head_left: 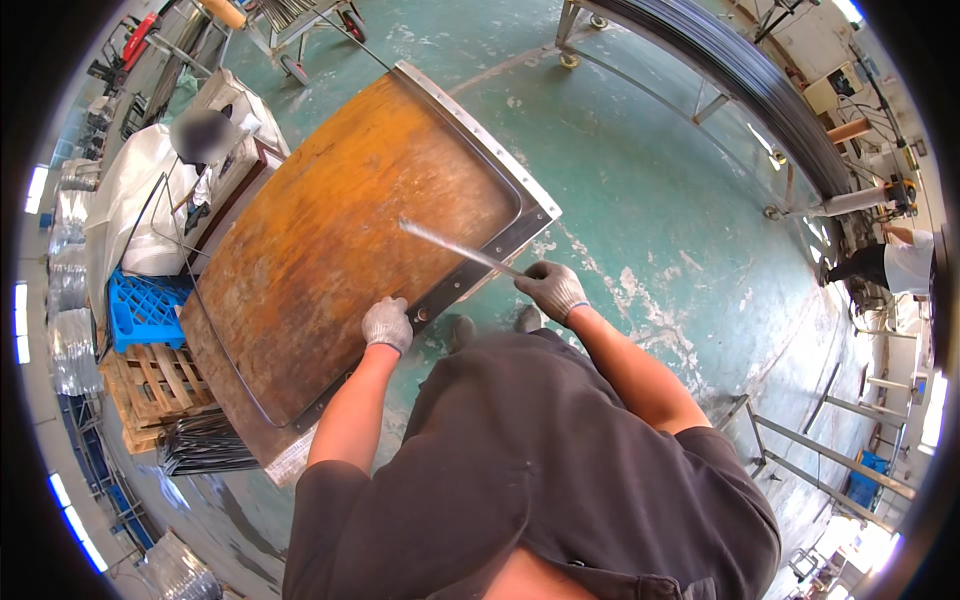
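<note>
Where the right hand (553,288) grips, a rod (465,250) protrudes; tip leftward.

Dk brown-black shirt (520,420), plain, soft creases, w/ a tiny mark (528,464) approx. mid-chest; collar (645,586) same colour, open at the neck. Short slvs. (728,480), so both forearms (352,415) bare. L hand (387,324) & R hand (553,290) each in a lt. grey knit work glove (562,292); R cuff (578,310) whitish w/ a thin bluish edge. Greyish shoe tips (463,330), partly hidden, details too sm. to tell.
</note>
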### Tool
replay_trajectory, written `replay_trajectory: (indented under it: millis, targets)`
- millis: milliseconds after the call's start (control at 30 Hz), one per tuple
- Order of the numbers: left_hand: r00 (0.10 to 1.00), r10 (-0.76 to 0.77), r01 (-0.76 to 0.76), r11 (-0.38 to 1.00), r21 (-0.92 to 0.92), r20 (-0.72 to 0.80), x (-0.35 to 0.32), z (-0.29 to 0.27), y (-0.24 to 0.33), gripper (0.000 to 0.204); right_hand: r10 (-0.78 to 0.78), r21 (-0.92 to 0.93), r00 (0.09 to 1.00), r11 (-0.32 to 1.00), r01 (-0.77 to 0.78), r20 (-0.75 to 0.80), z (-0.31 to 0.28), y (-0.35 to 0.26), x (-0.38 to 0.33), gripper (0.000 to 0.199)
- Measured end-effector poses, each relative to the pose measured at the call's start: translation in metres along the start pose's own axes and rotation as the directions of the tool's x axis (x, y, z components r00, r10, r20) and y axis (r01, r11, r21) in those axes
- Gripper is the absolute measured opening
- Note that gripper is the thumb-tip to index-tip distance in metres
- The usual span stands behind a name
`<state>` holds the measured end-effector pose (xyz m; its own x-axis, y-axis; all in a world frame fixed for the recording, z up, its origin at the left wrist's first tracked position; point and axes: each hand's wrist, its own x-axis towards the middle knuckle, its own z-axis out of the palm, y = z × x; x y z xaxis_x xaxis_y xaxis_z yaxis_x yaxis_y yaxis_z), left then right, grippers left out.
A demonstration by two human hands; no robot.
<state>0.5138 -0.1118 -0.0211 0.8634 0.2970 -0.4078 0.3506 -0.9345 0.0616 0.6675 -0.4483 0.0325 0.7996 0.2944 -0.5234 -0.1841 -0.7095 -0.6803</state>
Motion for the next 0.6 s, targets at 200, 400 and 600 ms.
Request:
replay_trajectory:
  millis: [200, 400, 600]
  targets:
    - [0.999, -0.035, 0.035, 0.999, -0.008, 0.025, 0.004, -0.004, 0.003, 0.019, -0.172, -0.084, 0.985, 0.982, 0.171, -0.004, 0.007, -0.038, 0.034, 0.057]
    - [0.995, -0.101, 0.096, 0.982, -0.162, -0.024, 0.000, 0.001, -0.005, 0.014, -0.359, -0.436, 0.928, 0.822, 0.365, 0.100, 0.025, -0.061, 0.063, 0.059]
    - [0.974, -0.222, 0.207, 0.947, -0.246, -0.035, -0.015, 0.010, -0.023, 0.018, -0.331, -0.613, 0.919, 0.687, 0.390, 0.215, 0.039, -0.044, 0.085, 0.060]
